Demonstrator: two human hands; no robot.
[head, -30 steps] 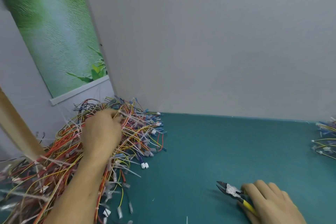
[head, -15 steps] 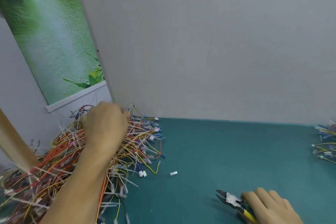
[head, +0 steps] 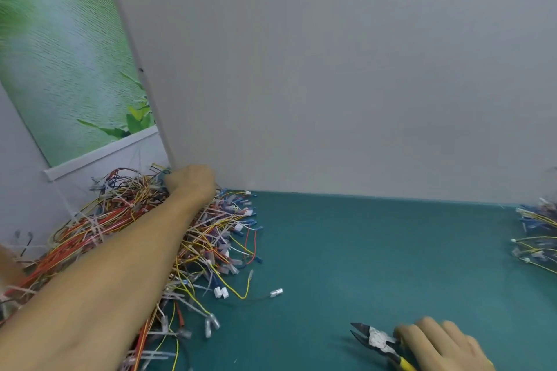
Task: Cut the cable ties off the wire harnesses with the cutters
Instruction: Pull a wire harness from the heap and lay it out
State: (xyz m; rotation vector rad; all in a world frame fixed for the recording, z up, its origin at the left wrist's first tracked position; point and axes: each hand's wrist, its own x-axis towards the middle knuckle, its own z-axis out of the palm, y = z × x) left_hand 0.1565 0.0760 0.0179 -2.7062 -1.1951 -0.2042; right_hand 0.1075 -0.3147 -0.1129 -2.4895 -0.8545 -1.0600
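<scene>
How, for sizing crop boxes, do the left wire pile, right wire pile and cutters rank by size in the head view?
1. left wire pile: clearly largest.
2-3. right wire pile and cutters look alike: the pile is cropped by the frame, the cutters partly under the right hand.

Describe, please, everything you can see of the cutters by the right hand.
The cutters are small side cutters with dark metal jaws, slightly parted and pointing left, a whitish wrap or label round the pivot, and yellow handles. They seem to rest on the teal table mat at the lower right. The right hand grips the handles, hiding most of them.
</scene>
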